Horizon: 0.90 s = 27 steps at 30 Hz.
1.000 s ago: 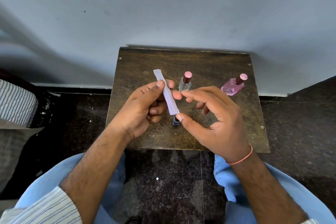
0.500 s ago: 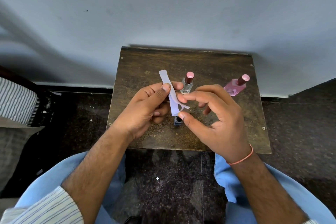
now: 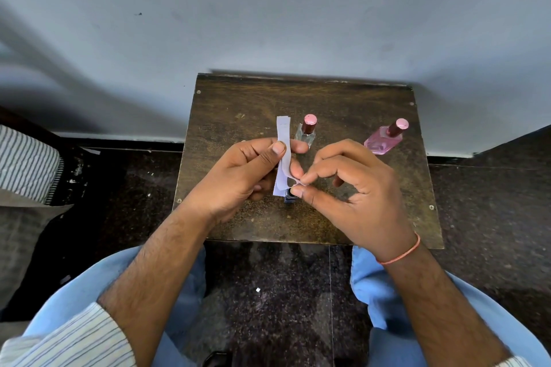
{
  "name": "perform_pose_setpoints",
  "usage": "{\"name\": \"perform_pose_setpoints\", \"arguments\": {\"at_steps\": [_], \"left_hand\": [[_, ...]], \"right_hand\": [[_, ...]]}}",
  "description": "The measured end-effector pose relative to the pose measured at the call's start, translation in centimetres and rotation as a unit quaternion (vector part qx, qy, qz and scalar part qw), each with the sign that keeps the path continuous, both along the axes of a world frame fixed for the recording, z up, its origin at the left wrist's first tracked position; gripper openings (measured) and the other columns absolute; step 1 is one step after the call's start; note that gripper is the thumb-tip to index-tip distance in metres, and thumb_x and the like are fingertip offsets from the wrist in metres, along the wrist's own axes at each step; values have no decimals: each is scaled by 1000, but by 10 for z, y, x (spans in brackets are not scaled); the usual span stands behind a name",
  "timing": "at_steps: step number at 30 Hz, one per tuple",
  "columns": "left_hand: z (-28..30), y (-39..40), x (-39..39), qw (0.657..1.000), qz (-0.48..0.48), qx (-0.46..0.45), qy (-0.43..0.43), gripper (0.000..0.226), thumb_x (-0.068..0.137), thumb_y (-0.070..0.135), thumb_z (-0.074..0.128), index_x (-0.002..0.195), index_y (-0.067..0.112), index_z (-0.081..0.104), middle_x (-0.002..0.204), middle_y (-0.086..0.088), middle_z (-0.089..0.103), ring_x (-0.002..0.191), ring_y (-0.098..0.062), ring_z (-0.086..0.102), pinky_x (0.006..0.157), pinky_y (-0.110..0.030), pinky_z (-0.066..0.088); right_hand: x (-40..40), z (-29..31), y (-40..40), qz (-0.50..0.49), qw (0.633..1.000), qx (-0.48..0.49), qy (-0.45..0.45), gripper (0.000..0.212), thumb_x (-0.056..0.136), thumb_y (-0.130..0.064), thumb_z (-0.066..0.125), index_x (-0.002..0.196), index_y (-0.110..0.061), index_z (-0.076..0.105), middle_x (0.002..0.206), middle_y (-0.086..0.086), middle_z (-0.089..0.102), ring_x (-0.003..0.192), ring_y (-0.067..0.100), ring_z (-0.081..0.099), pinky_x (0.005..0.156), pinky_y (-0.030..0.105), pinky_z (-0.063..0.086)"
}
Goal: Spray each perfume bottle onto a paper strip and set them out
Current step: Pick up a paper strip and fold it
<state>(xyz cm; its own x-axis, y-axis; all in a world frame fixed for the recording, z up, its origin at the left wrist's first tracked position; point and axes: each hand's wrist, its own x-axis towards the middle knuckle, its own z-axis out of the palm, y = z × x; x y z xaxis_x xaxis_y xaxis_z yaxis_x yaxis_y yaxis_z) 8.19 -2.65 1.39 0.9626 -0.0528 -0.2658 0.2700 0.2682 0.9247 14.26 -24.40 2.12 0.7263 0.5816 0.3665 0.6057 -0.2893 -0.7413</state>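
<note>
Three perfume bottles stand on the small wooden table (image 3: 238,217). A clear bottle (image 3: 306,134) with a dark red cap sits near the table's middle, just behind the hands. A pink bottle (image 3: 384,140) with the same kind of cap stands toward the far right, well apart from the clear one. A dark blue bottle (image 3: 288,198) is mostly hidden below the fingers at the centre; only a small part shows. How many paper strips there are cannot be counted exactly: a thin stack of white strips (image 3: 283,140) is held upright, its far ends slightly fanned, so at least two.

The left hand (image 3: 247,176) is closed around the stack, thumb pressed on the front face and fingers wrapped behind, gripping it about midway along. The right hand (image 3: 351,191) is narrowed to a pinch: thumb and forefinger meet on the near end of the front strip, which curls away from the rest of the stack toward the right. Its other fingers are loosely bent and hold nothing. An orange band circles the right wrist (image 3: 401,253).
</note>
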Motion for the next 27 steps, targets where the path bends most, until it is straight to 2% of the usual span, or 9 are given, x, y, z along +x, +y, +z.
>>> {"name": "perform_pose_setpoints", "arguments": {"at_steps": [8, 10, 13, 17, 19, 21, 23, 25, 27], "left_hand": [[0, 0, 0, 1000, -14, 18, -17, 36, 108, 38, 49, 122, 26, 80, 89, 4, 77, 53, -7, 35, 50, -23, 26], [0, 0, 0, 999, -15, 30, -19, 39, 107, 37, 50, 125, 18, 79, 86, 5, 77, 53, -8, 36, 52, -28, 23], [3, 1, 0, 997, -24, 66, -21, 51, 107, 35, 48, 127, -5, 72, 81, 16, 77, 52, -7, 36, 56, -36, 18], [6, 0, -1, 994, -36, 101, -20, 44, 111, 28, 45, 133, -2, 70, 69, 22, 71, 52, 2, 43, 55, -26, 23], [6, 0, 0, 994, -44, 99, -20, 42, 113, 24, 45, 131, -3, 70, 77, 18, 76, 52, 4, 46, 52, -24, 26], [7, 0, 0, 994, -55, 88, -30, 40, 111, 30, 47, 127, 6, 75, 92, 7, 82, 52, -3, 42, 51, -23, 27], [6, 0, -1, 993, -66, 86, -35, 37, 109, 31, 48, 123, 14, 77, 94, 2, 82, 53, -5, 42, 51, -22, 29], [4, -1, -1, 993, -72, 88, -34, 36, 108, 28, 48, 123, 10, 75, 90, 1, 80, 55, -4, 46, 52, -19, 32], [2, -1, -1, 992, -76, 95, -29, 34, 109, 24, 51, 124, 3, 73, 87, 1, 78, 57, -6, 48, 54, -18, 35]], "right_hand": [[1, -1, -1, 21, 999, 2, 43, 13, 83, -19, 96, 89, -15, 85, 98, -4, 70, 92, 17, 69, 78, 25, 49], [2, -1, -2, 37, 997, 11, 72, 12, 85, -20, 94, 92, -16, 85, 99, -4, 71, 91, 18, 70, 70, 32, 52], [2, 1, -3, 49, 993, 35, 105, 10, 88, -16, 91, 94, -13, 84, 99, -2, 72, 87, 22, 68, 66, 44, 54], [2, 5, -5, 32, 986, 86, 140, 10, 92, -13, 85, 92, -8, 77, 104, 4, 73, 90, 31, 69, 65, 52, 53], [2, 7, -7, 13, 977, 122, 173, 10, 93, -11, 81, 93, -5, 73, 108, 5, 76, 98, 35, 71, 66, 59, 53], [2, 8, -8, -7, 969, 148, 196, 7, 94, -5, 78, 94, -5, 71, 111, 6, 79, 104, 36, 74, 72, 66, 55], [2, 10, -6, -26, 962, 173, 208, 10, 95, -2, 76, 95, -9, 70, 109, 8, 81, 105, 39, 77, 78, 71, 57], [3, 11, -4, -49, 956, 193, 215, 12, 94, -1, 77, 94, -11, 69, 103, 7, 82, 100, 36, 78, 80, 64, 60], [3, 10, -2, -74, 951, 201, 223, 16, 92, -3, 79, 92, -16, 70, 94, -1, 80, 89, 25, 76, 76, 47, 60]]}}
